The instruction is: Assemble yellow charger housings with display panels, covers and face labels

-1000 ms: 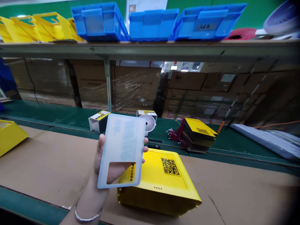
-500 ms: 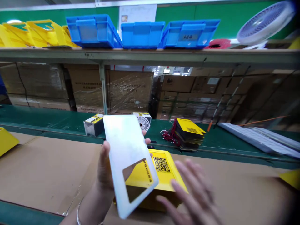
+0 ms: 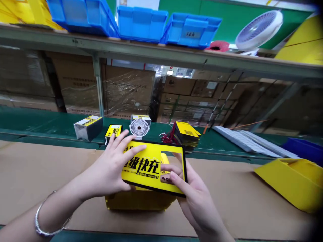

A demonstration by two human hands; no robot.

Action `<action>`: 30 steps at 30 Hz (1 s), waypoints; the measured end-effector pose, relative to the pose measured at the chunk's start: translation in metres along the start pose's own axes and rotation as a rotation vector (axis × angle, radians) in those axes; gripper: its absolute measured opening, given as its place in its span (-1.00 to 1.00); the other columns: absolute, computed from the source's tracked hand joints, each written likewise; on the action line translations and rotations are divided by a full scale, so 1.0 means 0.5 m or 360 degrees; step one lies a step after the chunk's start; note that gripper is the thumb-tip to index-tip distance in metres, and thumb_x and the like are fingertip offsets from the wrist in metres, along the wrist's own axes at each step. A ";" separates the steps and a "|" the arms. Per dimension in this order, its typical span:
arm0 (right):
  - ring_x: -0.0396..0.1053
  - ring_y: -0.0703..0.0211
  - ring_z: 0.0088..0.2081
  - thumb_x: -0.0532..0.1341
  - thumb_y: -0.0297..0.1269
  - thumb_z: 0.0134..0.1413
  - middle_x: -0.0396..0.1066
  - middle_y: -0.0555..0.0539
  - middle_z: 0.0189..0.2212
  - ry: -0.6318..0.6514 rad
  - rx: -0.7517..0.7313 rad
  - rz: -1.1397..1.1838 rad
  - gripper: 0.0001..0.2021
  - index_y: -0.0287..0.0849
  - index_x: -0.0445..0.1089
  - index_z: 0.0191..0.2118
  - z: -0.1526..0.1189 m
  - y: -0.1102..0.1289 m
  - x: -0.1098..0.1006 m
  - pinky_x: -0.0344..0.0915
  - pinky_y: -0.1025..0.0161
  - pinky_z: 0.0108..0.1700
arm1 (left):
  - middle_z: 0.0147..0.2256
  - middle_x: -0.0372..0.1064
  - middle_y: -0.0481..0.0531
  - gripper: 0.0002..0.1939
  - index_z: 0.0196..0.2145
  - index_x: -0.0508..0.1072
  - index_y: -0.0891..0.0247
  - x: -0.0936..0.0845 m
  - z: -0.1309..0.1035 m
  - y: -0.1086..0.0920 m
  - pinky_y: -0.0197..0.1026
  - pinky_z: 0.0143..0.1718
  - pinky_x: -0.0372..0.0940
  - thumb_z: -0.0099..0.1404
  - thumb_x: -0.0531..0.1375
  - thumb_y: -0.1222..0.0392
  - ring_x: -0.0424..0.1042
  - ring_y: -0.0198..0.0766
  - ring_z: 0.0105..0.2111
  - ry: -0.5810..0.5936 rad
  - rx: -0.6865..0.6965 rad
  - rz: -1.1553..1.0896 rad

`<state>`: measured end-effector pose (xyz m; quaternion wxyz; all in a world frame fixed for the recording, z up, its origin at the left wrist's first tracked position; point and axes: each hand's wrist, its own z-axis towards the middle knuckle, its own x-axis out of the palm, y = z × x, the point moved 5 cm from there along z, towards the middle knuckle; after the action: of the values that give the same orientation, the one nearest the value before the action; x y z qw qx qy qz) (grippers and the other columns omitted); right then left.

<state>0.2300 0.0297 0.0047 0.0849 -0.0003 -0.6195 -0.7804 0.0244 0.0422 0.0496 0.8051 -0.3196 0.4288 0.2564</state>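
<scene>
A flat yellow panel (image 3: 148, 156) with a black border, bold black lettering and a cut-out window is held up in front of me, printed face visible. My right hand (image 3: 194, 188) grips its windowed end, thumb on the front and fingers behind, partly seen through the window. Across the other end lies my left hand (image 3: 113, 164), its fingers spread over the face and top edge and its thumb at the lower edge. Under and behind the panel a yellow box (image 3: 136, 201) stands on the cardboard, its top mostly hidden.
On the green ledge are small cartons (image 3: 88, 127), a yellow-black block (image 3: 113, 130), a white fan (image 3: 139, 128) and a stack of yellow cards (image 3: 186, 132) with red cords. A yellow bin (image 3: 290, 181) sits at right. Blue bins (image 3: 142, 23) line the shelf above.
The panel has turned from its white back to its yellow printed face and now lies sideways. My right hand has come in and taken hold of it. The view has shifted.
</scene>
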 end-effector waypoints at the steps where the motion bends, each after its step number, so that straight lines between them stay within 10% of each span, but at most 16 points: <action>1: 0.43 0.08 -0.15 0.10 -0.19 0.16 0.39 -0.18 -0.05 0.0032 0.0030 -0.0032 -0.43 -0.05 -0.10 0.23 -0.001 -0.006 -0.002 0.38 0.02 -0.07 | 0.23 -0.17 0.06 -0.10 0.16 0.09 -0.03 0.008 -0.002 0.007 0.24 0.21 -0.33 -0.12 0.36 -0.02 -0.28 0.16 0.23 0.0063 -0.0055 -0.0049; 9: -0.03 -0.01 0.24 0.11 -0.12 0.12 -0.01 -0.08 0.24 0.0120 -0.0206 -0.1538 -0.51 0.00 0.13 0.18 0.003 -0.066 -0.070 -0.03 -0.14 0.22 | 0.16 -0.10 0.16 -0.19 0.09 0.21 0.04 0.088 -0.010 0.081 0.18 0.17 -0.06 -0.13 0.34 -0.12 -0.07 0.09 0.18 0.0291 -0.0463 -0.0439; 23: 0.12 -0.06 0.17 0.33 -0.17 -0.11 0.19 -0.12 0.14 0.0188 0.0033 -0.0598 -0.65 -0.06 0.45 -0.12 0.029 -0.099 -0.125 0.19 -0.05 0.14 | 0.17 -0.07 0.17 -0.12 0.06 0.27 0.05 0.098 0.009 0.066 0.18 0.16 -0.04 -0.24 0.36 -0.21 -0.07 0.11 0.19 0.0365 -0.0479 -0.0447; 30: 0.01 -0.08 0.22 0.30 -0.12 -0.09 0.08 -0.11 0.20 0.0297 0.0039 -0.0887 -0.57 -0.03 0.39 -0.03 0.037 -0.077 -0.119 -0.02 -0.14 0.22 | 0.27 -0.18 0.09 -0.08 0.19 0.07 0.00 0.117 0.004 0.069 0.31 0.19 -0.33 -0.08 0.18 -0.37 -0.25 0.10 0.25 0.0467 -0.0312 -0.0146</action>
<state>0.2817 0.0639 -0.0346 -0.0761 0.2428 -0.5946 -0.7627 0.0310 0.0747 -0.0096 0.7097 -0.4496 0.4998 0.2106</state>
